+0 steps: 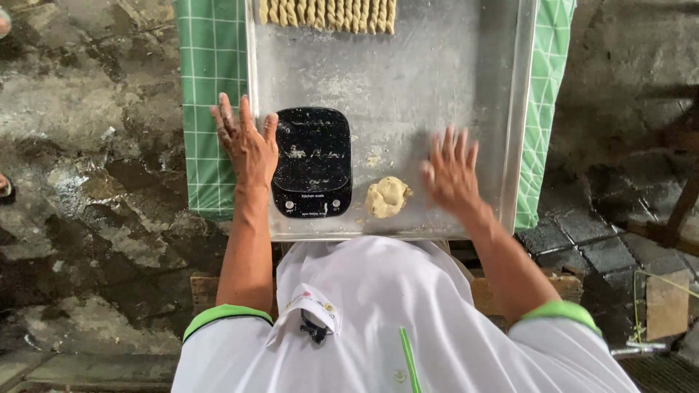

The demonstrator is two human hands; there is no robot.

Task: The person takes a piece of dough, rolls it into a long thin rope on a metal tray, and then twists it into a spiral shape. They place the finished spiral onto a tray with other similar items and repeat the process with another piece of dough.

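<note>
Your left hand [247,145] lies flat with fingers spread on the left rim of the metal tray [437,80], touching the black kitchen scale [313,161]. Your right hand [451,173] is open, fingers splayed, holding nothing, just right of the dough lump [386,196]. Twisted dough sticks [328,14] line the tray's far edge, over a green checked cloth [211,73].

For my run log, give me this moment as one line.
left hand: flat on tray, beside black scale | right hand: open over tray | dough lump: between | twisted sticks: far edge
</note>
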